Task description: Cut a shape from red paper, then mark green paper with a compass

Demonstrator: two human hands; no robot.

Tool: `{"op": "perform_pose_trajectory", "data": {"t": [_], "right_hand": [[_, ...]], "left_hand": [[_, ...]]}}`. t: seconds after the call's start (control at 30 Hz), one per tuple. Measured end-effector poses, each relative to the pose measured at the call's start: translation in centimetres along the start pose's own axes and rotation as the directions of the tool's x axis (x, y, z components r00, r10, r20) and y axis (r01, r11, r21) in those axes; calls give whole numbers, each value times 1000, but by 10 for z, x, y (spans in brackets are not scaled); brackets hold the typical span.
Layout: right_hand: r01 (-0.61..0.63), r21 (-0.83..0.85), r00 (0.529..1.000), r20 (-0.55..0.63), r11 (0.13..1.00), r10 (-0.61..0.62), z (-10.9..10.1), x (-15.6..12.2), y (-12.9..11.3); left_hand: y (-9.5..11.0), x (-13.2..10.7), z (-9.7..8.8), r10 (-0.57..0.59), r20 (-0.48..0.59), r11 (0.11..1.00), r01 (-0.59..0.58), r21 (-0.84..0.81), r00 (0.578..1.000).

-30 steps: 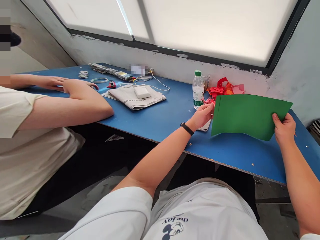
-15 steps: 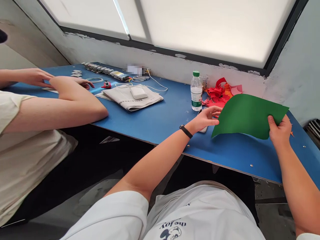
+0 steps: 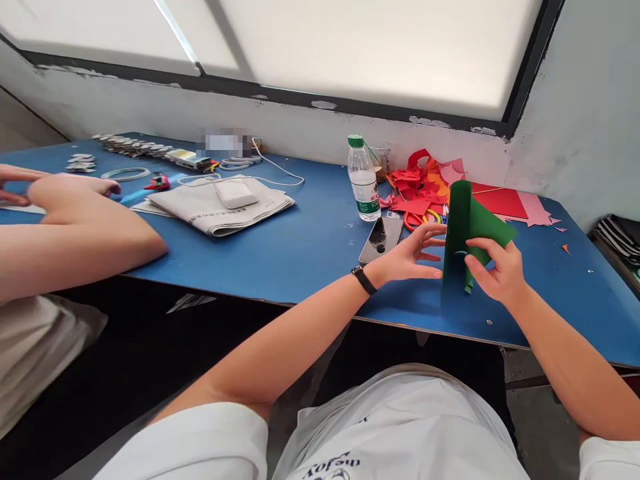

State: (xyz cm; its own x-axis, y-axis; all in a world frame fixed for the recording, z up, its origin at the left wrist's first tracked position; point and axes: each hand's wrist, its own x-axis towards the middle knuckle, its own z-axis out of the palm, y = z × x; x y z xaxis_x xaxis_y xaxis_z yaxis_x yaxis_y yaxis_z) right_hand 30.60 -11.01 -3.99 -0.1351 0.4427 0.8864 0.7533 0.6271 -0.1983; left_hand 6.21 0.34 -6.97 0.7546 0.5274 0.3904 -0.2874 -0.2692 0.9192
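Observation:
A green paper sheet point(image 3: 463, 227) stands bent over on itself on the blue table point(image 3: 310, 247), right of centre. My right hand point(image 3: 495, 270) pinches its free edge, folded across toward the left. My left hand point(image 3: 417, 253) has its fingers spread, with the fingertips against the left side of the green sheet. A black band sits on my left wrist.
A phone point(image 3: 380, 239) lies just left of my left hand, a water bottle point(image 3: 364, 179) behind it. Red and pink paper scraps point(image 3: 425, 183) and scissors point(image 3: 425, 219) lie beyond the sheet. Folded newspaper point(image 3: 220, 207) sits mid-table. Another person's arms point(image 3: 75, 227) rest at far left.
My right hand has carried the sheet's right edge over to the left, bending the flat green paper double. My left hand let go of the edge and opened. The view shifted right.

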Motion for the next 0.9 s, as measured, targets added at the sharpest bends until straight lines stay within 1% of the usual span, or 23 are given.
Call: {"op": "perform_pose_trajectory", "data": {"t": [0.07, 0.13, 0.23, 0.3, 0.47, 0.57, 0.67, 0.73, 0.8, 0.9], "right_hand": [[-16, 34, 999, 35, 999, 15, 5, -4, -5], [-11, 60, 999, 33, 998, 9, 10, -8, -8], [2, 67, 1000, 10, 998, -3, 16, -11, -11], [3, 65, 1000, 15, 998, -4, 17, -12, -12], [42, 105, 998, 49, 994, -48, 12, -11, -12], [40, 95, 996, 73, 995, -47, 10, -11, -11], [89, 152, 992, 80, 984, -102, 9, -8, -11], [134, 209, 986, 72, 969, -152, 9, -6, -11], [161, 239, 981, 68, 958, -182, 8, -5, -11], [173, 237, 977, 80, 956, -196, 6, -4, -11]], "left_hand": [[-2, -1, 5, 49, -1, 998, -48, 26, 999], [-4, -1, 10, 90, 8, 994, -90, 63, 996], [-5, -2, 17, 108, 14, 988, -109, 106, 994], [-7, -4, 19, 123, 6, 985, -123, 118, 992], [-8, -7, 18, 181, 23, 971, -183, 157, 983], [-7, -7, 18, 222, 38, 957, -226, 180, 974], [-9, -4, 18, 307, 71, 930, -315, 191, 949], [-11, -3, 17, 343, 91, 913, -354, 203, 935], [-12, -2, 16, 337, 96, 911, -350, 220, 937], [-11, -2, 16, 334, 99, 911, -348, 224, 937]]}}
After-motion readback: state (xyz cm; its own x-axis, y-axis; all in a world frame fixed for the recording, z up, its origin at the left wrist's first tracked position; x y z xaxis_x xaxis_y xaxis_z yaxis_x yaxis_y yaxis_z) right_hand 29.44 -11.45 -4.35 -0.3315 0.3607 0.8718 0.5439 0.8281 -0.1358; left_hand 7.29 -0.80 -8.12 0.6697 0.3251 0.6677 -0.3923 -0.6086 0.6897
